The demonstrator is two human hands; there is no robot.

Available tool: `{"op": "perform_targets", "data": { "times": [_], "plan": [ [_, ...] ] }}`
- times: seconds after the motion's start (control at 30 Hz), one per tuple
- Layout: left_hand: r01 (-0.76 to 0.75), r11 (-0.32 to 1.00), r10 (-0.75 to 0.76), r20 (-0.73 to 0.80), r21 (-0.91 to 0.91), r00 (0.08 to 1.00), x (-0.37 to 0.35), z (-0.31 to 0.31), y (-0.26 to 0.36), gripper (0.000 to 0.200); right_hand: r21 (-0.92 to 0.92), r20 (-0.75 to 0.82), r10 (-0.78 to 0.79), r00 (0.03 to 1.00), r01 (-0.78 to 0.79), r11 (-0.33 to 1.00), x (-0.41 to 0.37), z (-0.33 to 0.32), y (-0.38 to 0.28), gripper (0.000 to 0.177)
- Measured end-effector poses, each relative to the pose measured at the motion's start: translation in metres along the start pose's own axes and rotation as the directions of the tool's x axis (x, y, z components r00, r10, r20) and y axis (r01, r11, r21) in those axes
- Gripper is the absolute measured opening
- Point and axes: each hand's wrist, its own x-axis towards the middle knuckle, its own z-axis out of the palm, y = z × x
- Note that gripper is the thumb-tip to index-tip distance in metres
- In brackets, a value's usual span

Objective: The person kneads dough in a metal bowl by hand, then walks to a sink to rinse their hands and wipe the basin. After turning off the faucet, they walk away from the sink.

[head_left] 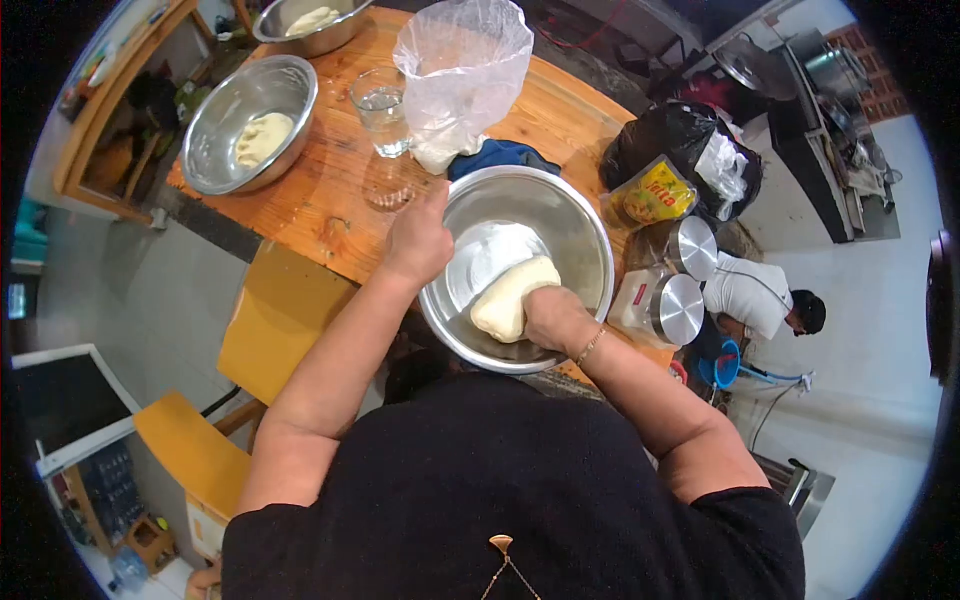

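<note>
A large metal mixing bowl stands at the table's near edge, with a smooth pale lump of dough in its lower part. My left hand is closed on the bowl's left rim, its fingers partly hidden. Inside the bowl, my right hand presses with curled fingers into the dough's right side. The dough hides some of those fingertips. Behind the bowl lies a dark blue cloth.
Two more metal bowls with dough, one nearer and one farther, stand at the left. Behind are a glass water jug and plastic bag. Lidded jars and a black bag sit right; a person bends beyond.
</note>
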Motion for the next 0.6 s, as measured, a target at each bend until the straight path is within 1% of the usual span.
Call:
{"op": "perform_targets", "data": {
  "times": [0.07,0.13,0.2,0.23,0.27,0.3,0.33,0.4,0.43,0.47,0.5,0.57,0.6],
  "plan": [
    [-0.009,1.000,0.009,0.016,-0.004,1.000,0.001,-0.001,0.000,0.050,0.007,0.091,0.078,0.993,-0.079,0.997,0.004,-0.015,-0.010,0.022],
    [-0.019,1.000,0.019,0.027,-0.007,0.999,-0.001,0.000,-0.003,0.051,0.023,0.092,0.104,0.990,-0.107,0.994,0.015,-0.023,-0.016,0.022],
    [-0.068,0.998,0.068,-0.032,0.007,0.997,-0.001,0.004,-0.008,0.055,0.038,0.086,0.126,0.988,-0.130,0.991,0.027,-0.031,-0.022,0.022],
    [-0.078,0.997,0.078,-0.025,0.007,0.997,0.000,0.003,-0.009,0.055,0.040,0.049,0.127,0.991,-0.129,0.991,0.033,-0.034,-0.024,0.022],
    [-0.042,0.998,0.040,0.039,0.050,0.998,0.001,0.003,-0.009,0.057,0.044,0.013,0.128,0.992,-0.129,0.991,0.039,-0.035,-0.027,0.022],
    [-0.008,0.995,-0.001,0.100,0.096,0.995,0.002,0.002,-0.008,0.059,0.053,0.010,0.137,0.991,-0.137,0.989,0.047,-0.037,-0.029,0.022],
    [-0.019,0.995,0.008,0.108,0.098,0.994,0.002,0.003,-0.009,0.059,0.049,-0.005,0.160,0.987,-0.160,0.986,0.057,-0.038,-0.030,0.021],
    [-0.037,0.996,0.034,0.033,0.076,0.999,-0.001,0.006,-0.011,0.053,0.054,-0.021,0.193,0.981,-0.192,0.980,0.073,-0.033,-0.032,0.020],
    [-0.048,0.996,0.045,0.040,0.075,0.998,-0.001,0.004,-0.008,0.053,0.114,-0.147,0.204,0.968,-0.189,0.975,0.079,-0.028,-0.033,0.020],
    [-0.023,0.997,0.019,0.050,0.077,0.999,-0.003,0.002,-0.006,0.052,0.171,-0.269,0.220,0.938,-0.178,0.969,0.085,-0.024,-0.032,0.019],
    [0.002,0.997,-0.007,0.059,0.080,0.998,-0.003,0.000,-0.004,0.051,0.180,-0.271,0.232,0.934,-0.187,0.966,0.088,-0.027,-0.035,0.019],
    [-0.025,0.998,0.022,0.059,0.057,0.998,-0.002,0.002,-0.008,0.053,0.249,-0.253,0.333,0.909,-0.271,0.930,0.093,-0.032,-0.041,0.018],
    [-0.043,0.999,0.041,0.046,0.034,0.998,-0.001,0.003,-0.010,0.056,0.258,-0.260,0.342,0.903,-0.276,0.926,0.091,-0.032,-0.043,0.018]
  ]
}}
